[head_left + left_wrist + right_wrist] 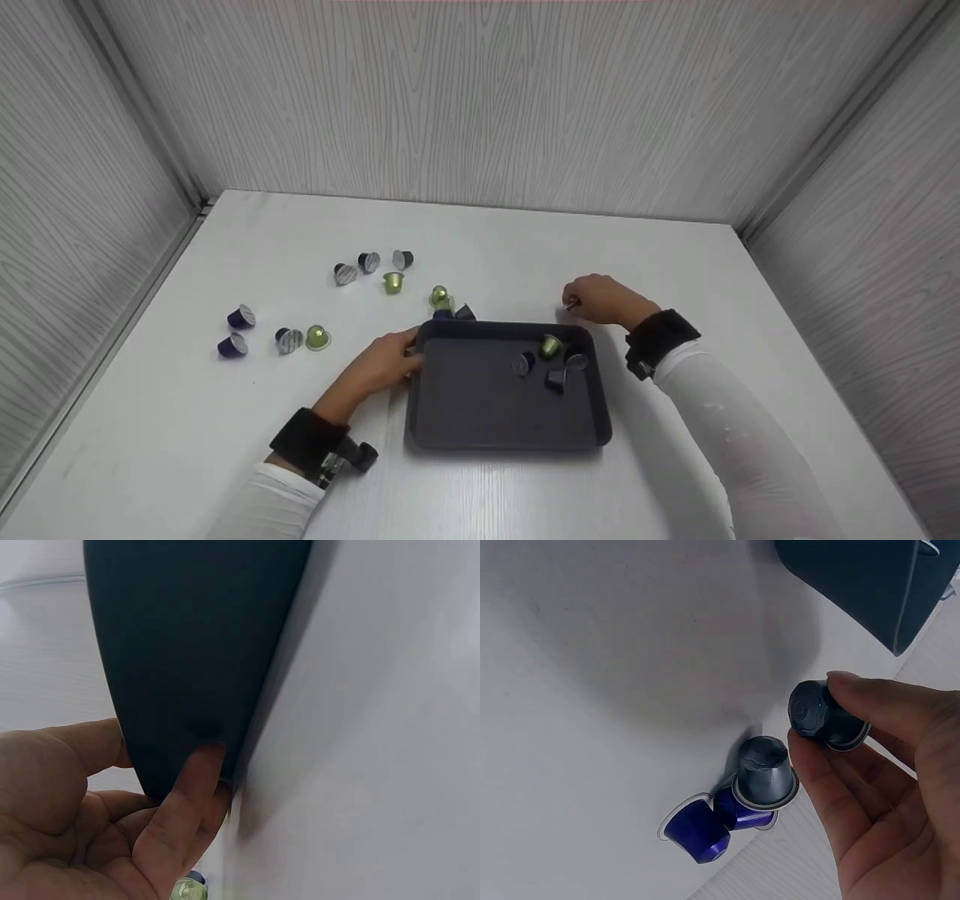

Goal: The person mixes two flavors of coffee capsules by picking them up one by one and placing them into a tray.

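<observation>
A dark grey tray (472, 409) lies on the table with several coffee capsules in its right half, among them a green capsule (550, 346). My left hand (386, 364) holds the tray's left side near the far corner; in the left wrist view the thumb is at the rim and fingers touch the outer wall. Beyond the tray's far right corner is my right hand (600, 298). Thumb and fingers pinch a dark coffee capsule (826, 715) in the right wrist view. Close by lie a grey capsule (766, 774) and two purple capsules (696, 831), not seen in the head view.
Several capsules lie left of the tray, such as a green capsule (318, 337) and a purple capsule (241, 317). More sit against the tray's far edge, including a dark capsule (465, 313). Pale wood-grain panels (480, 105) enclose the white table (487, 495) at back and sides.
</observation>
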{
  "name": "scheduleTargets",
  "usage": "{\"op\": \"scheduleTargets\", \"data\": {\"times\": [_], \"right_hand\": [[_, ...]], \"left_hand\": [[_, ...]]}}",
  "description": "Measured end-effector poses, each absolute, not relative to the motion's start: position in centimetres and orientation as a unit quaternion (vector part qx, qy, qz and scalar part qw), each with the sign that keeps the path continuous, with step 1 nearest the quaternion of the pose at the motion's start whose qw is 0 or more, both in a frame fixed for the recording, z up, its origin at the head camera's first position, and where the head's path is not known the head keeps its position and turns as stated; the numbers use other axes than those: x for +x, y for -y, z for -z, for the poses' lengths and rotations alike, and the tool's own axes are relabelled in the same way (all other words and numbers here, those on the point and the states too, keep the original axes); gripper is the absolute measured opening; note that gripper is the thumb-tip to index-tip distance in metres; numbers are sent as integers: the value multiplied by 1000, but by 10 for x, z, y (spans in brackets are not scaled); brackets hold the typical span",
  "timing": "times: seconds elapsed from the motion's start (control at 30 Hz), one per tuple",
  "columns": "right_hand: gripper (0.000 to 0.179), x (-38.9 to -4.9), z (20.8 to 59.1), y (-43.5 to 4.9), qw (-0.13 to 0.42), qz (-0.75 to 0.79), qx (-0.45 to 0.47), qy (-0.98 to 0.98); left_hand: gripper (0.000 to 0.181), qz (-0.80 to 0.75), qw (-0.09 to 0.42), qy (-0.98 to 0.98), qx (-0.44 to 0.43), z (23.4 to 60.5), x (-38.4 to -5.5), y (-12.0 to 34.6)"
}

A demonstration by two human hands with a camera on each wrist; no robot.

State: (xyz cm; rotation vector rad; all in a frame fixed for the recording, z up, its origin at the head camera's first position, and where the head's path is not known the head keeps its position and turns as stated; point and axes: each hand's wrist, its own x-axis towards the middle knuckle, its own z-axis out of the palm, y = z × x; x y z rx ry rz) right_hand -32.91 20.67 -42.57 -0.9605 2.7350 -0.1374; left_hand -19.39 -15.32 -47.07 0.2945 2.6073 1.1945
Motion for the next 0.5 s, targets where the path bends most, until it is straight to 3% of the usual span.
{"op": "scheduleTargets", "data": {"times": [0.5], "right_hand": [[16, -308, 413, -219, 94, 89, -343, -930]], "left_hand": [[53, -433, 138, -887, 85, 475, -194, 152]]}}
